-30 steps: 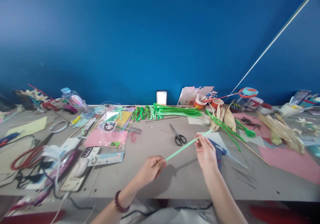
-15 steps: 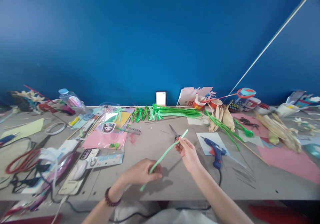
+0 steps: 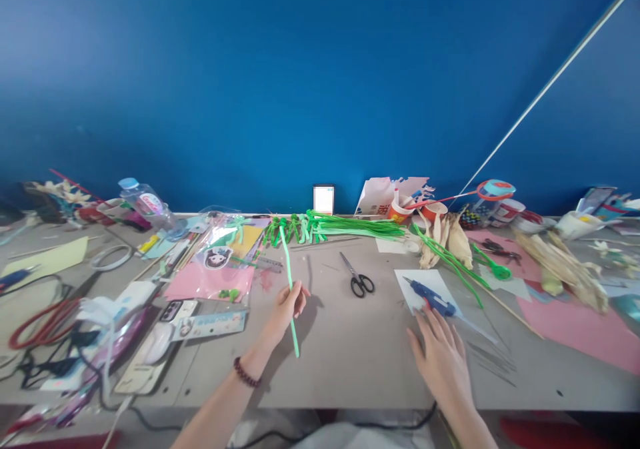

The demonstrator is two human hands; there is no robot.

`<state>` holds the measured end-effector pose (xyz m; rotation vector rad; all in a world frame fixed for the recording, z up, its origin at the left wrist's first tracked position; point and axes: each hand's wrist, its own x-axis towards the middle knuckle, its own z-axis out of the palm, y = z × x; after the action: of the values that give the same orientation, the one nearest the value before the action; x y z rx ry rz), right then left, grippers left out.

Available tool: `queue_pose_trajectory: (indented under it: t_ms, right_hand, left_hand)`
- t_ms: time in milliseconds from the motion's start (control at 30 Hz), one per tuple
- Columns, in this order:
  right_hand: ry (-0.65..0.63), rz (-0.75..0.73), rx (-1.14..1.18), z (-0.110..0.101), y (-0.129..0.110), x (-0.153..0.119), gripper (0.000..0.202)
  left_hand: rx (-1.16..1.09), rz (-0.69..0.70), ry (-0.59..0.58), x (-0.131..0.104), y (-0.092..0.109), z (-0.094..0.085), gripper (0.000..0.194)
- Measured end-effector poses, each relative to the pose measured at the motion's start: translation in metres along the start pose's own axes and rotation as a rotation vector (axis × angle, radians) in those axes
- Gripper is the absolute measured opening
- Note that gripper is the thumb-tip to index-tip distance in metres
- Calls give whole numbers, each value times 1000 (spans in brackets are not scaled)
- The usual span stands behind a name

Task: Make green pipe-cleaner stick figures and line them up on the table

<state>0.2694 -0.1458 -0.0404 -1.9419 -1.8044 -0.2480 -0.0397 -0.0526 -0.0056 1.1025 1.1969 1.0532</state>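
Observation:
My left hand (image 3: 289, 307) pinches a light green pipe cleaner (image 3: 287, 257) near its middle and holds it nearly upright over the grey table. To the right, my right hand (image 3: 443, 349) lies over the handle of a blue glue gun (image 3: 434, 298), fingers stretched out and apart; whether it touches the handle I cannot tell. A sheet of white paper (image 3: 406, 287) lies under the gun's nozzle. Between the hands rests a pair of black-handled scissors (image 3: 361, 283). Behind them lies a row of green pipe cleaners (image 3: 357, 225), with twisted, leafy-looking pieces (image 3: 290, 229) at its left end.
On the left are a clear plastic bag (image 3: 217, 259), a water bottle (image 3: 147, 203), a phone (image 3: 179, 310) and tangled cables. Dried husks (image 3: 457, 243), red cups (image 3: 433, 209) and pink paper (image 3: 575, 325) stand or lie on the right. A small lit screen (image 3: 323, 199) leans against the blue wall.
My right hand has let go of the pipe cleaner and moved right to the glue gun. My left hand has raised the pipe cleaner upright. The scissors are now fully in view.

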Motion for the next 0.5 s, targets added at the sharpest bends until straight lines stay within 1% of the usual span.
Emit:
queue_pose_trajectory:
  t_ms: [67, 200, 367, 500]
  right_hand:
    - [-43, -30, -57, 1, 17, -13, 46]
    - [-62, -64, -69, -2, 51, -27, 55]
    - [-110, -172, -34, -9, 95, -32, 53]
    - [-124, -303, -32, -14, 119, -28, 51]
  left_hand:
    - [-15, 17, 15, 2, -3, -3, 45]
    - [-17, 14, 14, 3, -7, -4, 47]
    - [28, 38, 15, 3, -8, -3, 49]
    - [54, 44, 11, 1, -6, -2, 48]
